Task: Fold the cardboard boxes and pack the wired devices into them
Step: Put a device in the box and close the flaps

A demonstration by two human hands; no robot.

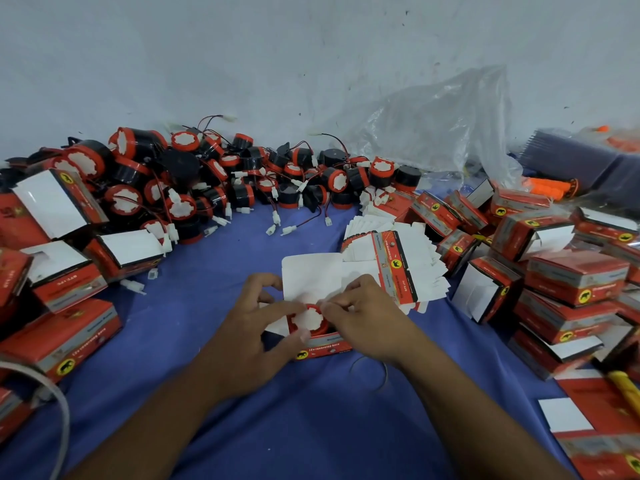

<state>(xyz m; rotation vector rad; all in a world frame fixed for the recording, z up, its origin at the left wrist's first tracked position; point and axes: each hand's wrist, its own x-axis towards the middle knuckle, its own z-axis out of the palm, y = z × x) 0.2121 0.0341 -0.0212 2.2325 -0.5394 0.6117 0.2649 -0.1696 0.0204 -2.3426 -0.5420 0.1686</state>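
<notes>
Your hands are close together over the one open cardboard box (323, 345) in the middle of the blue cloth (311, 420). Your left hand (254, 320) grips the box, thumb against its front wall and fingers curled over the top, while your right hand (363, 315) pinches the red rim of the wired device (310, 319), which sits white face up in the box's mouth. The white lid flap (311, 271) stands open behind it. Treat the device as a light, rigid plastic drum and take it by the rim rather than the lead, since the thin wires and white plug would likely snag; this one's wire is hidden from view. The box is thin printed card, probably stiff along its creases and easy to crush, so hold it by the walls near the corners and press the flaps along their folds. The cloth looks soft and smooth, so the box may slide if you push sideways; whether a desk or the floor lies under it cannot be told. A stack of flat boxes (391, 268) lies just beyond your right hand, a heap of loose devices (207, 178) runs along the scuffed pale wall (277, 46), folded boxes (571, 282) pile up at both sides, and a clear plastic bag (443, 123) leans at the far right.
</notes>
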